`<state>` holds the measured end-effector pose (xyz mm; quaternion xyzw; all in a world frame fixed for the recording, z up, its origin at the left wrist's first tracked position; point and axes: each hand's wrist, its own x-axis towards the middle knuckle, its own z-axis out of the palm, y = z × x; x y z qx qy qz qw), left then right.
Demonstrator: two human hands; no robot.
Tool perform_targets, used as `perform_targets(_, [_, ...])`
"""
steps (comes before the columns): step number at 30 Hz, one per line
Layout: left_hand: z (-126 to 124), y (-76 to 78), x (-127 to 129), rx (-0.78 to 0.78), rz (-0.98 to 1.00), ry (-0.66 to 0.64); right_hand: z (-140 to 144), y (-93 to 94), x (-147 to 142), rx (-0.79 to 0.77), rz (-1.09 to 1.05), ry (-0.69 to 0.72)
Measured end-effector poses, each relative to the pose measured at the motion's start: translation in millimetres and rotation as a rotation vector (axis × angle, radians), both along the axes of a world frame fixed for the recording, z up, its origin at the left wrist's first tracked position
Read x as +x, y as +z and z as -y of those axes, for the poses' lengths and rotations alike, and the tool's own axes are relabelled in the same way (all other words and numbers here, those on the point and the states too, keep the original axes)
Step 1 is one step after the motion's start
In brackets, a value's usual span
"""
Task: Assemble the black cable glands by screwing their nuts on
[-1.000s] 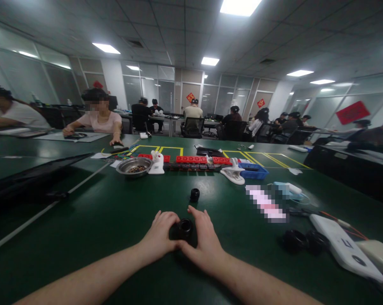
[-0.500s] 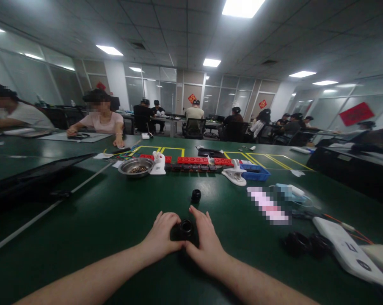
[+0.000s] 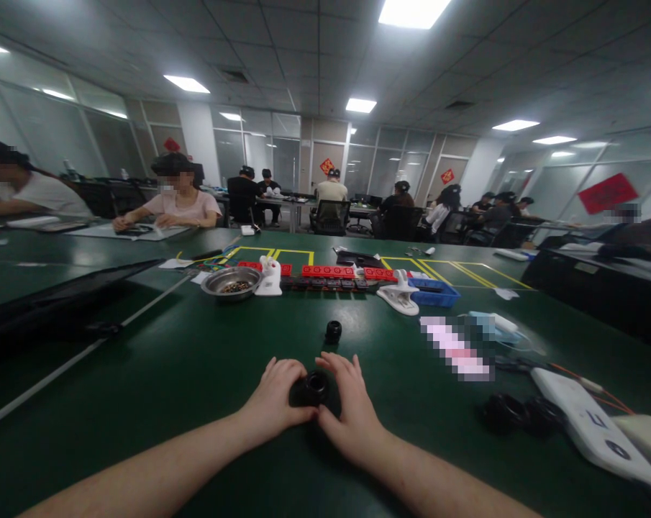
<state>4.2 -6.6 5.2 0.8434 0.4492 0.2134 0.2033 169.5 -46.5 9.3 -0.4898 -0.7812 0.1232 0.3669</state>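
Observation:
On the green table (image 3: pixel 196 360) close in front of me, both my hands wrap one small black ring-shaped part (image 3: pixel 315 384). My left hand (image 3: pixel 278 398) grips its left side and my right hand (image 3: pixel 350 409) curls over its right side, thumbs meeting beneath it. Its open top faces the camera; the lower half is hidden by my fingers. A second small black ring part (image 3: pixel 332 332) stands alone a little farther out.
Farther back lie a metal bowl (image 3: pixel 231 282), a white clip holder (image 3: pixel 401 295), red strips (image 3: pixel 328 271) and a blue tray (image 3: pixel 434 292). Two black parts (image 3: pixel 515 414) and a white device (image 3: pixel 592 434) lie at right. People sit at tables beyond.
My hands have stayed on the black part, with the right fingers shifting slightly around it. The person at the far left table drew an arm back toward their own work.

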Motion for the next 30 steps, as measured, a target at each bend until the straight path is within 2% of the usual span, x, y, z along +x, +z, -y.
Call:
perform_targets(4, [0.8, 1.5, 0.7, 0.004, 0.002, 0.008, 1.5, -1.5, 1.8, -0.02, 0.019, 0.023])
perform_targets(14, [-1.9, -1.9, 0.0, 0.004, -0.007, -0.003, -2.9, -2.6, -1.9, -0.043, -0.075, -0.149])
perform_targets(22, [-0.6, 0.9, 1.4, -0.01, -0.023, 0.007, -0.2, -2.6, 1.7, -0.013, -0.019, -0.02])
perform_targets(30, [-1.1, -1.1, 0.4, -0.015, 0.001, 0.002, -1.6, -2.3, -2.0, -0.054, -0.052, -0.145])
